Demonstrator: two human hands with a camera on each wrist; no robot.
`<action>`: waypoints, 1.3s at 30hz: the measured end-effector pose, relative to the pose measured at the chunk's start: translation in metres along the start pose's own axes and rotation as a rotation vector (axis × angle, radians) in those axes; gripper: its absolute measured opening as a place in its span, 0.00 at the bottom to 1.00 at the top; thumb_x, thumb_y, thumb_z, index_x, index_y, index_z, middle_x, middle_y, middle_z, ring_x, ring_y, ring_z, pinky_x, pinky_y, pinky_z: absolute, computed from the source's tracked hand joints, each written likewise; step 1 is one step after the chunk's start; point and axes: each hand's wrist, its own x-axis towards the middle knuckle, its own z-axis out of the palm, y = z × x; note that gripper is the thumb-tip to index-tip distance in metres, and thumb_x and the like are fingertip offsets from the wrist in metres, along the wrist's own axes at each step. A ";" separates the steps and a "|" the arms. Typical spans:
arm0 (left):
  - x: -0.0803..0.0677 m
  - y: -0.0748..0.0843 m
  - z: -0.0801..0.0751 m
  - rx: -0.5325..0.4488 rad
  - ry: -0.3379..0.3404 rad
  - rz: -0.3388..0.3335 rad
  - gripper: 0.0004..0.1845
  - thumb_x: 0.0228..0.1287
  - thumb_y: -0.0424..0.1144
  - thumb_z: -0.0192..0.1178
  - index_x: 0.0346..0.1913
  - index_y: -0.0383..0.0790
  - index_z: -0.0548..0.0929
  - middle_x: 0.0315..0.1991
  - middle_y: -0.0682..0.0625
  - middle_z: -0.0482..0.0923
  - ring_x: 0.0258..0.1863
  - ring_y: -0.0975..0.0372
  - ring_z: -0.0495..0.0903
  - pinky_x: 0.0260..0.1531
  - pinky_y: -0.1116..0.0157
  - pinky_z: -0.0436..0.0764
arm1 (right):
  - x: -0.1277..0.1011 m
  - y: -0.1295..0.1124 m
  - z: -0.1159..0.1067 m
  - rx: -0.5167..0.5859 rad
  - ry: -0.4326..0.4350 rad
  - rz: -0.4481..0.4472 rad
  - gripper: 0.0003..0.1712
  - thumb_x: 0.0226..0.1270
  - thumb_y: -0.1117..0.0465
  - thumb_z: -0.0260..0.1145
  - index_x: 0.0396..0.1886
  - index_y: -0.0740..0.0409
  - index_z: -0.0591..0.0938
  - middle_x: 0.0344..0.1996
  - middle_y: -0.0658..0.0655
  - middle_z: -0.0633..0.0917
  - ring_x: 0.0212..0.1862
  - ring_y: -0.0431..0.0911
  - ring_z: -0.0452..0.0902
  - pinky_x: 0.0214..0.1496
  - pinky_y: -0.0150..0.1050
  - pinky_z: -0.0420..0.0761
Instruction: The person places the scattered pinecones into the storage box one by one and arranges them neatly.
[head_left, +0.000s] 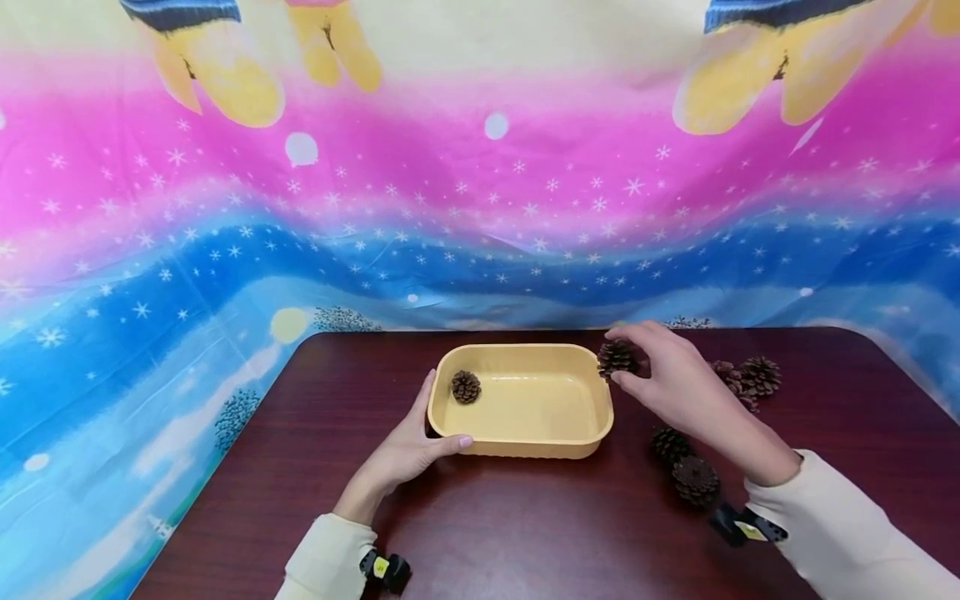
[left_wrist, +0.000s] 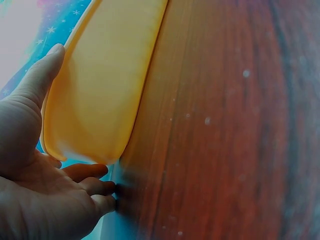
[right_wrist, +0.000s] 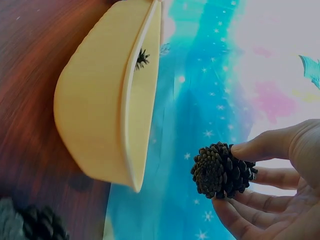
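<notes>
A yellow plastic basin (head_left: 525, 446) stands on the table with one pine cone (head_left: 466, 387) inside, toward its left end. My left hand (head_left: 408, 446) holds the basin by its left end, thumb along the near rim and fingers round the outer side. Between thumb and fingertips, my right hand (head_left: 675, 379) pinches a second pine cone (right_wrist: 222, 170). In the head view that cone overlaps the basin's right rim; the right wrist view has it off to the side of the basin, above rim height.
Several more pine cones lie to the right: two (head_left: 696, 482) in front of the right forearm and a small group (head_left: 760, 377) behind it, partly covered by that arm. The dark wooden table (head_left: 315, 467) ends at a printed cloth backdrop (head_left: 450, 208).
</notes>
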 end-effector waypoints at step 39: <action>0.000 0.000 0.000 -0.005 0.004 -0.008 0.67 0.59 0.48 0.78 0.87 0.55 0.35 0.87 0.45 0.38 0.85 0.46 0.44 0.80 0.38 0.50 | 0.035 -0.039 0.053 0.125 -0.031 -0.017 0.24 0.65 0.70 0.72 0.61 0.65 0.82 0.57 0.65 0.85 0.58 0.61 0.82 0.61 0.59 0.81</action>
